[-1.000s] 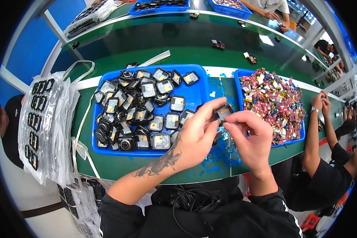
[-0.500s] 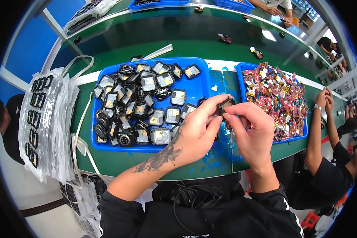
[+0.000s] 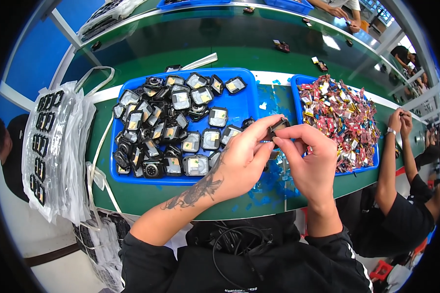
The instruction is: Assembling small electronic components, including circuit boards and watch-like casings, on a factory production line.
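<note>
On the green workbench (image 3: 234,209) I see a blue tray (image 3: 242,105) of black housings (image 3: 181,100) at left, a blue bin (image 3: 294,91) of reddish circuit boards (image 3: 335,124) at right. Between them, the left hand (image 3: 249,156) clamps one small black housing (image 3: 278,125); the right hand (image 3: 314,163) touches it, its pinch unclear to me.

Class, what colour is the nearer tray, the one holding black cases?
The tray is blue; the head view shows it.

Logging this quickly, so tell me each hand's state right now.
Left hand: closed, holding a small dark housing.
Right hand: closed, thumb and forefinger pinched at the housing; whether they grip anything separate cannot be told.
</note>
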### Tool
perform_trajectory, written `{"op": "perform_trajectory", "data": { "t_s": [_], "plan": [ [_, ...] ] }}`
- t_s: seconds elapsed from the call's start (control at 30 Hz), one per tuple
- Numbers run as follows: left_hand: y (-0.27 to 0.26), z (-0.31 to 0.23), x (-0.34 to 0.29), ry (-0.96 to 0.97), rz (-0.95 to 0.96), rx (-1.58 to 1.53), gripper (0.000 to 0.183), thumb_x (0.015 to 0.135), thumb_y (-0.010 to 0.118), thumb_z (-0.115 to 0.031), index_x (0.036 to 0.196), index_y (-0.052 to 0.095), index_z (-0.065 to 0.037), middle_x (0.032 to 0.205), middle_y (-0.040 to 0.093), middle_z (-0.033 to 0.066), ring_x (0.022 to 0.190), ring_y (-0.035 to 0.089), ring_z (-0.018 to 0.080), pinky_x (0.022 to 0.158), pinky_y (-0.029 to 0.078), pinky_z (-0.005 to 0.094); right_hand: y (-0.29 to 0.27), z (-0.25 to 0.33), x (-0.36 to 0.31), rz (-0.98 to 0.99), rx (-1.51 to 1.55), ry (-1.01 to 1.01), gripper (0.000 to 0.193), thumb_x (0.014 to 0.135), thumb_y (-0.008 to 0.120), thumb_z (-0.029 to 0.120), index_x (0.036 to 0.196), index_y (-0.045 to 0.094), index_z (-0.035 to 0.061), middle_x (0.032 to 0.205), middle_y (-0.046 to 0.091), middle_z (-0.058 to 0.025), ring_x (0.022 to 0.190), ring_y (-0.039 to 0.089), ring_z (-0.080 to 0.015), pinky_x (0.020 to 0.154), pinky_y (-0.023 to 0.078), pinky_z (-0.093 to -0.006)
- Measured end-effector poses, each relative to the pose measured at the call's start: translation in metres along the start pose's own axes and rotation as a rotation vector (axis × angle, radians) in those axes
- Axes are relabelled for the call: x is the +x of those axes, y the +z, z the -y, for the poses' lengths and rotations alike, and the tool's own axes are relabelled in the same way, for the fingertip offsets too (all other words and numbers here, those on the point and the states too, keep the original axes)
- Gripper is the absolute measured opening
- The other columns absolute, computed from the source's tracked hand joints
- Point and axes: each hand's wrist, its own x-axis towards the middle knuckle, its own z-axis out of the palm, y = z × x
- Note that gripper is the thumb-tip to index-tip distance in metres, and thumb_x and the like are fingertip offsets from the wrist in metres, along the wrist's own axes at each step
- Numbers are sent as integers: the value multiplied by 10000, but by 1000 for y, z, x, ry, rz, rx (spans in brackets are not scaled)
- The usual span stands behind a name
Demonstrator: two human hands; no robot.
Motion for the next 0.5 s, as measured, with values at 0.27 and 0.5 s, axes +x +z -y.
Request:
{"op": "perform_trajectory", "data": {
  "t_s": [0.27,0.5],
  "plan": [
    [3,9,-1,153,-39,140,437,943,476,20,1379,445,-7,1100,631,138,843,624,119,743,508,290,-6,0,5,50,-47,-31,123,734,755,-10,797,658,34,663,606,-34,473,429,-97,443,341,-264],
    [0,1,-1,46,70,86,446,952,425,74,1395,392,37,1378,488,149,1246,495,173,1024,413,308,-14,4,7,90,-84,78,308,702,798,26,702,491,51,600,536,-17,447,436,-91,427,335,-262]
  ]
}}
